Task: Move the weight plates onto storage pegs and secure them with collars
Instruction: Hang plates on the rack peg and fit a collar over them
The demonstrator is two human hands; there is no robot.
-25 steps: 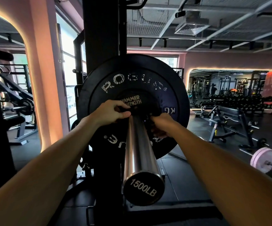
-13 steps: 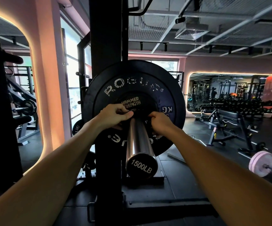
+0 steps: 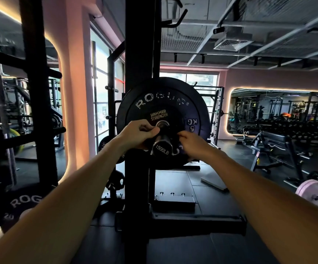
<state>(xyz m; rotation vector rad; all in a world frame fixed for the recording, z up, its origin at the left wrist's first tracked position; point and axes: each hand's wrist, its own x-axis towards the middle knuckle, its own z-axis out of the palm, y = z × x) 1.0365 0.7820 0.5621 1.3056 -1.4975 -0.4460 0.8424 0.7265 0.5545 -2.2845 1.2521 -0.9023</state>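
Dim gym floor and a black rack upright (image 3: 139, 54) frame your black weight plate (image 3: 163, 100), which hangs upright on the steel sleeve (image 3: 162, 143) whose long axis points straight back at you, its end cap reading 1500LB. Your left hand (image 3: 137, 133) and right hand (image 3: 191, 142) curl their fingers at the hub on either side of the sleeve, probably pinching a dark collar, though shadow hides it. Beyond lie benches, a pink plate (image 3: 311, 191) and a mirror wall.

left hand (image 3: 138, 133), right hand (image 3: 191, 142) | grip collar (image 3: 173, 136) | against plate (image 3: 163, 103) on bar sleeve (image 3: 162, 144)
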